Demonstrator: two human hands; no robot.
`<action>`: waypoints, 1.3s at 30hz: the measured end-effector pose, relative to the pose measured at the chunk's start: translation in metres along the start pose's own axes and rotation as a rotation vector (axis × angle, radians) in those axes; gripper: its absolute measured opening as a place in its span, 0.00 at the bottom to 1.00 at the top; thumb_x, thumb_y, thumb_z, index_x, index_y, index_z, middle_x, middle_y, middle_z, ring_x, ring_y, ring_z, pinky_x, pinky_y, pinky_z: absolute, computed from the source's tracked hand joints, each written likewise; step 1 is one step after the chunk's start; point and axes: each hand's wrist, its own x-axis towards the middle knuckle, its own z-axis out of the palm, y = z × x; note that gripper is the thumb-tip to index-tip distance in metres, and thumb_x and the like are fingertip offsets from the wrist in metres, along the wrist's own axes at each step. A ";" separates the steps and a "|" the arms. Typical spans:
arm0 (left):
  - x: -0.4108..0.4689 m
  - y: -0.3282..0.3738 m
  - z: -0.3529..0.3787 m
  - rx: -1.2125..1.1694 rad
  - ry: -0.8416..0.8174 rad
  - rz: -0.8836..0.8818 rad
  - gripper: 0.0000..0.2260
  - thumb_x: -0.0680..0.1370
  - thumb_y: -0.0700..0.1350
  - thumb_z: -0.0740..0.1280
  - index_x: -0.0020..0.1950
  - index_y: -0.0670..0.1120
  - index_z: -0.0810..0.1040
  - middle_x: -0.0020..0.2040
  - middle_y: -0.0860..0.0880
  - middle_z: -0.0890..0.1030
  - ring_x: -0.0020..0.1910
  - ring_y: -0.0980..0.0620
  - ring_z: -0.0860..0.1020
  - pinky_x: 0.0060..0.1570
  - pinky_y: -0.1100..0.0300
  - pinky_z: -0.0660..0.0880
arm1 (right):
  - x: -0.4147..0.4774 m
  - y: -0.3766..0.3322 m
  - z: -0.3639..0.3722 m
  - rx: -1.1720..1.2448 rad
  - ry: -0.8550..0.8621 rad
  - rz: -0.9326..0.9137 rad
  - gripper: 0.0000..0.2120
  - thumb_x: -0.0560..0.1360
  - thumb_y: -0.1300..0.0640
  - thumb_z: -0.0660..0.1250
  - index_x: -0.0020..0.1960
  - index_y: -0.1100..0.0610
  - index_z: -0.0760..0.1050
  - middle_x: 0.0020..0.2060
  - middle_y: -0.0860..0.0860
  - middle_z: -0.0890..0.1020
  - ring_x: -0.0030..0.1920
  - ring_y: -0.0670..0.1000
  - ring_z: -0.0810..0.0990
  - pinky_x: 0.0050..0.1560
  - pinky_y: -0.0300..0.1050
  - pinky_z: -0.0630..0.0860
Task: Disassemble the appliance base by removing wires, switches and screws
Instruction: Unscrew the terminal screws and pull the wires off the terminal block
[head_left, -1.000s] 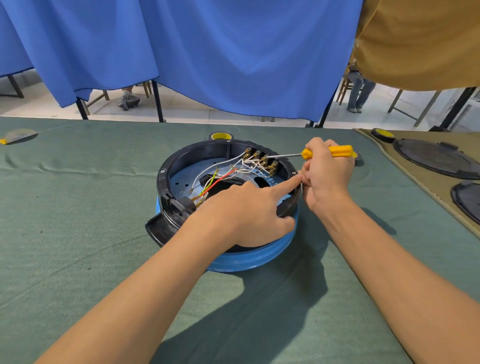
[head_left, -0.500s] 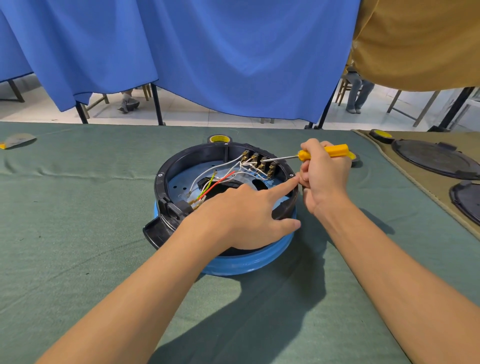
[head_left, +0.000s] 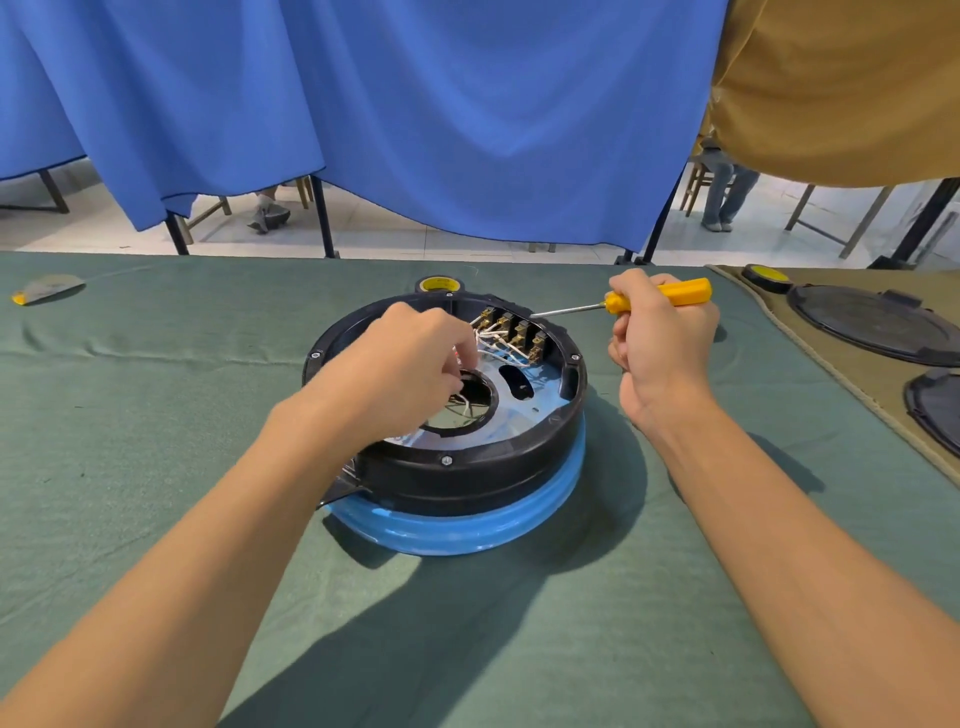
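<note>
The round appliance base (head_left: 483, 473), black on a blue ring, lies upside down on the green cloth. At its far inner rim sits a row of brass-tipped switches (head_left: 514, 330) with white wires (head_left: 498, 349) running from them. My left hand (head_left: 410, 358) is inside the base with its fingers pinched on those wires. My right hand (head_left: 660, 343) hovers just right of the base, holding a yellow-handled screwdriver (head_left: 660, 295) whose metal tip points at the rim near the switches. A round hole (head_left: 470, 400) opens in the base's floor.
A yellow-and-black tape roll (head_left: 439, 285) lies just behind the base. On an olive mat at right sit black round covers (head_left: 872, 325) and another tape roll (head_left: 766, 275). A small scrap (head_left: 44, 288) lies far left. Blue curtains hang behind the table's far edge.
My left hand left the near right rim and reached in to pinch the wires. The right hand with the screwdriver drew back right, its tip out of the switches.
</note>
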 end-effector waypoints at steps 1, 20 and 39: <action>0.001 0.000 0.004 0.049 0.013 0.006 0.08 0.78 0.42 0.68 0.56 0.51 0.80 0.49 0.52 0.83 0.46 0.52 0.79 0.48 0.56 0.77 | 0.000 0.001 0.001 -0.011 -0.004 0.000 0.20 0.71 0.66 0.67 0.25 0.54 0.65 0.26 0.55 0.67 0.23 0.48 0.61 0.23 0.36 0.57; 0.011 -0.004 0.019 0.344 -0.305 0.057 0.20 0.75 0.38 0.58 0.61 0.56 0.80 0.47 0.48 0.77 0.48 0.43 0.76 0.33 0.55 0.69 | -0.010 0.002 0.008 -0.191 -0.042 -0.157 0.12 0.70 0.65 0.68 0.35 0.73 0.71 0.28 0.58 0.70 0.28 0.52 0.64 0.26 0.38 0.62; 0.028 -0.003 0.020 0.441 -0.273 0.163 0.10 0.76 0.36 0.62 0.37 0.47 0.71 0.34 0.50 0.66 0.42 0.46 0.73 0.30 0.60 0.63 | -0.011 -0.007 0.007 -0.163 -0.039 -0.202 0.12 0.70 0.65 0.68 0.35 0.73 0.70 0.27 0.57 0.70 0.28 0.52 0.65 0.26 0.39 0.63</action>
